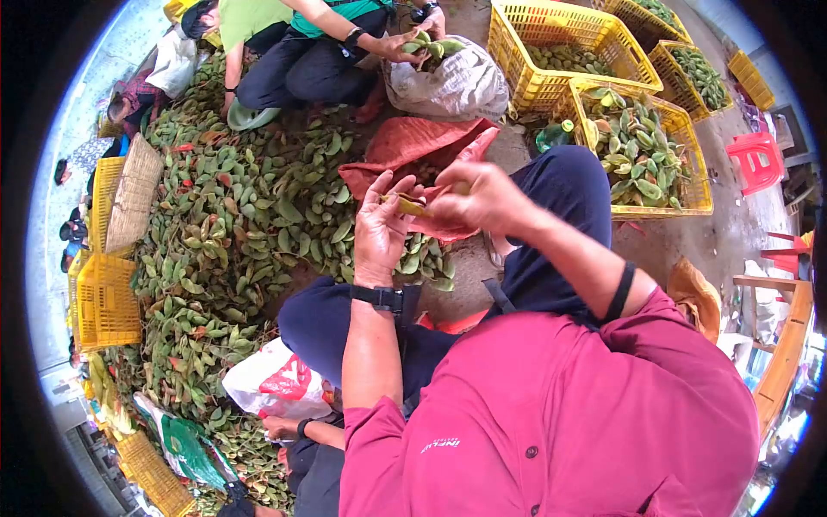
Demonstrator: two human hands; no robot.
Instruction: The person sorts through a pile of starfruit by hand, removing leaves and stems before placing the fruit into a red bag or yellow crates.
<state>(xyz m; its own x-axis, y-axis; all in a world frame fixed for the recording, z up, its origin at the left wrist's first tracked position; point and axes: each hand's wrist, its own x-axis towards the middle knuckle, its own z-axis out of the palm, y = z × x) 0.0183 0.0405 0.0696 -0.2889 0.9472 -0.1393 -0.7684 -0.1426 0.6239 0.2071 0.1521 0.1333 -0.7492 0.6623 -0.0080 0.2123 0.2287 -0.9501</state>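
My left hand (383, 215) is raised in front of my lap, its thumb and fingers pinching a yellow-green pod (412, 207). From the other side, my right hand (482, 200) is closed at the pod's right end; its fingertips are partly hidden. Just beyond both hands lies an open red woven sack (401, 142), with small brownish pieces inside that are too small to name. A large heap of flat green and brownish pods (233, 207) spreads over the floor to my left.
Yellow crates of pods (702, 202) stand at the front right. A co-worker's hands (422, 43) hold green pods over a white sack (461, 82). Other people sit around the heap. Near my left knee is a white plastic bag (267, 379); a red stool (756, 164) stands far right.
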